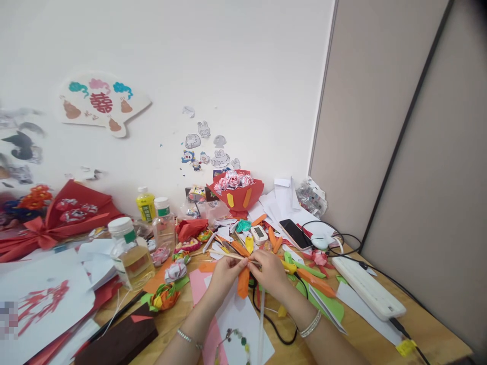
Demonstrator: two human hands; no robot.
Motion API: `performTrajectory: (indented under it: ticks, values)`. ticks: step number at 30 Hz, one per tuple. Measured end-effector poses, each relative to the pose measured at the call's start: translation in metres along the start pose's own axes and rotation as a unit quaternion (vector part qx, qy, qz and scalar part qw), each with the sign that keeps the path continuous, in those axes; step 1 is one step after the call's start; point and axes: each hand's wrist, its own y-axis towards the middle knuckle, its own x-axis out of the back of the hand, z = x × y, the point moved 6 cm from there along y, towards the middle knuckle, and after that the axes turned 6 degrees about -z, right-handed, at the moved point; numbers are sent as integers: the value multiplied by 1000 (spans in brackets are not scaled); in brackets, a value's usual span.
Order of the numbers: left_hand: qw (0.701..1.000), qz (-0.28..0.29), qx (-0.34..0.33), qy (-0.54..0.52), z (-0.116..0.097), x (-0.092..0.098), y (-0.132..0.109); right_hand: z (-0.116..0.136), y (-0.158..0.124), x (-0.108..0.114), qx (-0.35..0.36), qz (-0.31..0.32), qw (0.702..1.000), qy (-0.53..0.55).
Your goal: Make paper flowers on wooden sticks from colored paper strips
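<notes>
My left hand (224, 279) and my right hand (271, 274) meet over the wooden table (380, 334), both pinching an orange folded paper strip (243, 282) that hangs between them on a thin wooden stick (224, 254). The stick pokes out to the left past my left fingers. Each wrist wears a bracelet. Orange and green paper strips (315, 284) lie scattered right of my right hand. A small paper flower (175, 271) sits left of my left hand.
Glue bottles (131, 253) stand at the left beside a red paper bouquet (57, 218). Another red bouquet (236, 195) leans on the wall. A phone (296, 234), a white power strip (368, 294) and black cables (274, 324) lie at the right.
</notes>
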Motion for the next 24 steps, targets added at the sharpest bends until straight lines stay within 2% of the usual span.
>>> performTrajectory:
  ticks: [4,8,16,24]
  values:
    - [1000,-15,-1,8,0,4,1,2,1,1,11,12,999,47]
    - [1000,-18,-2,9,0,5,1,-4,2,-2,-11,13,997,71]
    - [1000,13,13,-11,-3,2,-2,-1,1,-1,-3,6,1000,17]
    - [1000,4,16,-20,-2,3,0,-6,3,-1,-32,7,999,33]
